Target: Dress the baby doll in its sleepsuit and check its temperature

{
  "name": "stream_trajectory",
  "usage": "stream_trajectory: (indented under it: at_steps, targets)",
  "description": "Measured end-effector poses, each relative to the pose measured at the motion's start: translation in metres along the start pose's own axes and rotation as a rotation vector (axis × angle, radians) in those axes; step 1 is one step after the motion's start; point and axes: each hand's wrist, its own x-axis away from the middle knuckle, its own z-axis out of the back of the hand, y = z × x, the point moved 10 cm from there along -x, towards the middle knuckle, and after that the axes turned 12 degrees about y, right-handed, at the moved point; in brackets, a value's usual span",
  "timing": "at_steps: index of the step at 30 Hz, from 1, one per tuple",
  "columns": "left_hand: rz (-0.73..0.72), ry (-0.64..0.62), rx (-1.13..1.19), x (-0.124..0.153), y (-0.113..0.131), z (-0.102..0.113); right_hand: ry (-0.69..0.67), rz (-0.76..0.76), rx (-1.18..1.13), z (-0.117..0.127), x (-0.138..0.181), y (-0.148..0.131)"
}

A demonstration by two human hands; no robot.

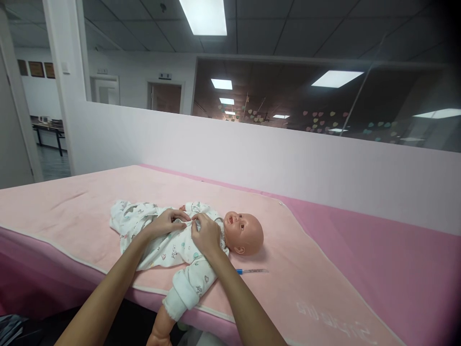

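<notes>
A baby doll [243, 233] lies on its back on a light pink blanket [72, 206], head to the right, dressed in a white printed romper [162, 247]. My left hand [167, 222] and my right hand [206, 234] meet on the doll's chest, fingers pinched on the romper's front opening. One doll arm [169, 317] hangs over the near edge of the bed. A thin thermometer with a blue tip [252, 271] lies on the blanket just right of my right forearm.
The blanket covers a darker pink mattress [389, 269] that runs along a white partition wall [288, 158] with glass above. An open doorway [46, 139] at the far left shows a room with a table.
</notes>
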Motion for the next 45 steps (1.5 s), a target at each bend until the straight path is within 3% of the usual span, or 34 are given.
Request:
stream_trajectory:
  at_steps: [8, 14, 21, 28, 37, 42, 45]
  targets:
    - [-0.131, 0.135, -0.19, 0.004, 0.016, 0.001, -0.009, -0.011, 0.019, -0.001, -0.001, 0.001]
    - [-0.082, 0.048, -0.034, 0.004, 0.014, 0.0, -0.006, -0.007, 0.014, 0.001, -0.001, -0.001]
    - [0.018, 0.084, 0.244, 0.005, 0.009, 0.005, 0.012, -0.011, -0.012, 0.004, -0.001, -0.003]
    - [-0.028, 0.117, 0.19, 0.006, 0.014, 0.008, 0.056, -0.036, -0.047, 0.009, -0.001, -0.002]
    - [-0.052, 0.148, 0.067, 0.003, 0.012, 0.006, -0.051, 0.067, -0.005, 0.003, 0.001, -0.01]
    - [-0.012, 0.179, 0.151, 0.002, 0.004, 0.009, -0.083, 0.066, 0.05, 0.0, 0.001, -0.01]
    - [0.105, 0.27, 0.324, 0.001, -0.012, 0.019, -0.073, 0.018, 0.19, -0.002, 0.003, -0.007]
